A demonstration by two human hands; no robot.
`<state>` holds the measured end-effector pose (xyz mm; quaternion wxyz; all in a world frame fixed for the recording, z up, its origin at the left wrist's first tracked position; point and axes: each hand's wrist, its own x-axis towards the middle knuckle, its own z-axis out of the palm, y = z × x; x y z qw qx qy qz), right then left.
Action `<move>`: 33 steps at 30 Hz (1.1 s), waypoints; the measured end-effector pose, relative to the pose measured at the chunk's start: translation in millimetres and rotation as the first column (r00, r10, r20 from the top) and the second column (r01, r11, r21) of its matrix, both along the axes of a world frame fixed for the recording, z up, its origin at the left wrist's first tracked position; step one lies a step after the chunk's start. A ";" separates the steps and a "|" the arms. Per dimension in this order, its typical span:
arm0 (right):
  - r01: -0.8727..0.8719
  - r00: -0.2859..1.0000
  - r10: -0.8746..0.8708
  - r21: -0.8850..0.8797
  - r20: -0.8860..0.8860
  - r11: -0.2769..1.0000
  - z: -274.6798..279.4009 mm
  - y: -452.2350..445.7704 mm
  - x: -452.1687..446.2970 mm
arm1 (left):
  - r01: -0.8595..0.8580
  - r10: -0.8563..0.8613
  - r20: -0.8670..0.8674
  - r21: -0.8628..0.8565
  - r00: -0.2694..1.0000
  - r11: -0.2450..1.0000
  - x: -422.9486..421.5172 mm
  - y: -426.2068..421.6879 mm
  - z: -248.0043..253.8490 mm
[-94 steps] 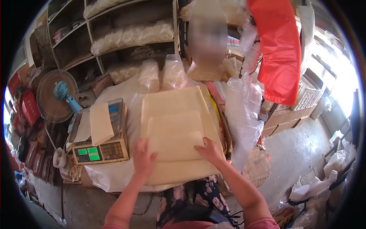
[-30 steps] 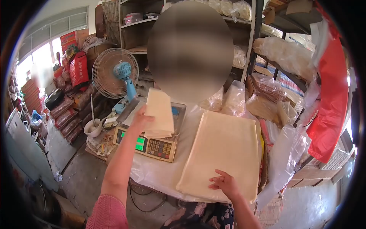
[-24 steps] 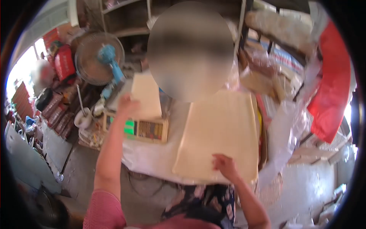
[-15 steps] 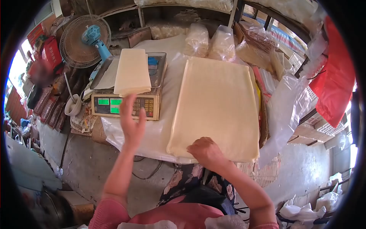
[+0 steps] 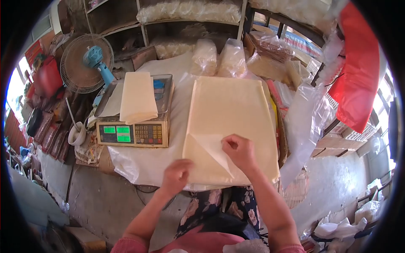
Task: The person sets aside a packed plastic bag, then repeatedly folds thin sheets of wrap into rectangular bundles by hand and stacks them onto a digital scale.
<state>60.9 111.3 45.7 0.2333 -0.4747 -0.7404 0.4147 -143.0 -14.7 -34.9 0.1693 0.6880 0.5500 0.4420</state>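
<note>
Several shelves [image 5: 112, 19], cut off at the top, stand behind the table [image 5: 137, 159], where a stack [image 5: 234, 103] of sheets lies, its lower layers hidden. Red plastic [image 5: 358, 63] hangs at the right, clear plastic [image 5: 303, 126] crowds the stack, and a fan [image 5: 86, 63] stands behind the scale [image 5: 133, 133], whose top folded sheets [image 5: 138, 98] partly hide. The right hand [image 5: 240, 152] has its fingers closed on the top sheet [image 5: 213, 147], turned up at a corner; the left hand [image 5: 176, 175], fingers curled, is at the stack's left edge, its hold impossible to tell.
</note>
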 end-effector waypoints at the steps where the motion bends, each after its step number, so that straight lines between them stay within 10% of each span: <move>1: -0.089 0.995 0.096 0.173 -0.032 0.981 -14.7 -4.8 5.3 | 0.003 -0.003 -0.001 0.010 1.000 1.000 6.2 4.3 1.9; 6: -0.486 0.840 0.125 0.629 0.528 0.607 -61.1 -30.0 20.5 | 0.023 -0.027 -0.254 -0.018 0.967 1.000 44.5 25.6 7.2; 12: 0.082 0.997 -0.079 0.468 -0.025 0.880 52.4 47.3 30.0 | 0.045 -0.035 -0.254 0.033 0.966 0.998 43.8 26.3 -7.4; 15: 0.029 0.974 -0.214 0.888 0.079 0.459 125.4 57.3 43.2 | 0.025 -0.011 -0.254 0.053 0.967 0.998 47.8 29.6 -12.3; 20: 0.002 0.972 -0.213 0.898 0.103 0.441 125.1 -3.0 42.9 | 0.065 -0.066 0.040 0.019 0.997 0.998 16.6 17.6 14.1; 24: -0.197 0.963 -0.040 0.795 0.268 0.573 83.1 -56.5 40.1 | -0.620 0.632 0.147 0.450 0.761 0.643 -86.6 12.1 61.3; 25: -0.313 0.944 0.043 0.846 0.327 0.431 63.9 -60.5 41.7 | -0.634 0.766 0.024 0.578 0.642 0.513 -124.2 13.9 75.1; 30: -0.617 0.774 0.406 0.433 0.487 0.657 -36.8 -69.2 55.0 | -0.613 0.752 -0.336 0.437 0.568 0.658 -225.6 35.4 87.8; 33: -0.553 0.813 0.254 0.561 0.524 0.616 -24.6 -73.4 62.0 | -0.585 0.559 -0.578 0.166 0.595 0.794 -260.9 37.0 83.3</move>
